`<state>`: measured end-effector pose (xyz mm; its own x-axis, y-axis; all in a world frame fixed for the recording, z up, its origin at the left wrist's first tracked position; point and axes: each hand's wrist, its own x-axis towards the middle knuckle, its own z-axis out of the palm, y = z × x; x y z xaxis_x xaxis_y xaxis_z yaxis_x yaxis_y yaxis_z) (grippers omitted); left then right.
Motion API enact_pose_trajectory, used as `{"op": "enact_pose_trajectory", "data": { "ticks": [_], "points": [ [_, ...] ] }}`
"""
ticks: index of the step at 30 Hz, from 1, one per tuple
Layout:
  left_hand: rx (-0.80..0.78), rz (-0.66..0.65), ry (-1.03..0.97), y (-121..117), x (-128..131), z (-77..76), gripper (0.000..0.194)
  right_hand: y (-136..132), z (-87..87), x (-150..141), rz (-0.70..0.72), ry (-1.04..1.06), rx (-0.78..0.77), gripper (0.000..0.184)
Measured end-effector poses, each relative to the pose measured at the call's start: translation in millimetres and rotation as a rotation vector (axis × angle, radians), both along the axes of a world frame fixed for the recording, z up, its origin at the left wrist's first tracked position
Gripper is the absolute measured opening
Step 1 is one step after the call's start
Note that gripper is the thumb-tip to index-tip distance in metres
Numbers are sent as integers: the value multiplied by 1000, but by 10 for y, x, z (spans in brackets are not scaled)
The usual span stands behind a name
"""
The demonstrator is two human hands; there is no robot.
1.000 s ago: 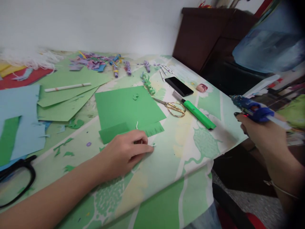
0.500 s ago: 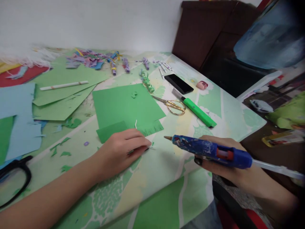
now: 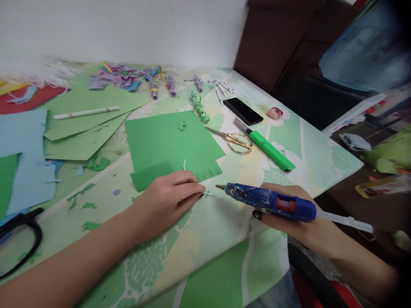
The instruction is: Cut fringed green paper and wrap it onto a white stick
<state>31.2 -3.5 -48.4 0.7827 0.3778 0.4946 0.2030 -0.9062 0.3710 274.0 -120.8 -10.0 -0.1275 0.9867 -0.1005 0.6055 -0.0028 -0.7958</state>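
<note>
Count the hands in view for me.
2: the left hand, just in front of the fringed green paper, and the right hand, around the blue glue gun. No others show.

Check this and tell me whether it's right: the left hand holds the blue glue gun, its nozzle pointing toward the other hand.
Not quite: the head view shows the blue glue gun in the right hand, not the left hand. Its nozzle does point toward the other hand.
</note>
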Motion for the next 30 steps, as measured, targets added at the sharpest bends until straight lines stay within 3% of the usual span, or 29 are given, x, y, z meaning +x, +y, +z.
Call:
{"op": "enact_pose_trajectory", "data": {
  "ticks": [4,11,30],
  "points": [
    [-5,-6,30,-3,9,9,16,-13,-49,8,-50,9,18,13],
    [-20,7,62,-9,25,6,16,7,-19,-18,44,-33,-34,12],
    [-123,71,161,-1,47,-8,17,61,-9,-96,54,-10,-74,10]
  ]
}}
